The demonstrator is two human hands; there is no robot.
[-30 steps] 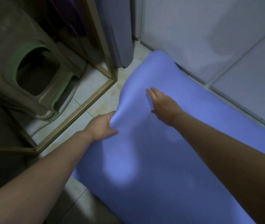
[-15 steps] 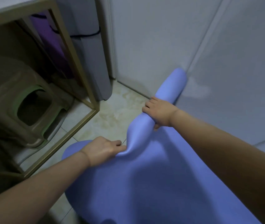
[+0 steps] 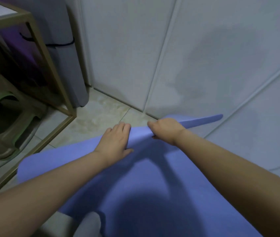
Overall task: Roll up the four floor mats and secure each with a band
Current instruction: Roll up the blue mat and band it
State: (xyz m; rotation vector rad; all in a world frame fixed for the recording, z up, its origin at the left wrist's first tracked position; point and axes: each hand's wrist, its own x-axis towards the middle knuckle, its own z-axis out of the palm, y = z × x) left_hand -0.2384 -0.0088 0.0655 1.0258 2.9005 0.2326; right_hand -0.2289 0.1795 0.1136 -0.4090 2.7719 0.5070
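A blue-violet floor mat [image 3: 153,182] lies spread over the tiled floor in front of me, its far end folded back toward me. My left hand [image 3: 115,139] lies flat on that folded end, fingers straight and pressing it down. Just to its right, my right hand [image 3: 165,130] grips the folded edge with curled fingers. Beyond that hand the mat's far corner [image 3: 209,119] sticks up against the white wall. A grey rolled mat [image 3: 65,69] with a black band round it stands upright by the wall, and a purple rolled mat [image 3: 21,48] stands behind the shelf frame.
A gold metal shelf frame [image 3: 50,69] stands at the left with a brown and green plastic stool [image 3: 0,113] under it. White panelled walls [image 3: 204,57] close off the far side. Bare beige floor tiles [image 3: 98,120] show between frame and mat.
The mat's far end, flat a second ago, has been lifted and folded back toward me. My left hand has gone from pinching the side edge to lying flat on the fold. The view tilted up.
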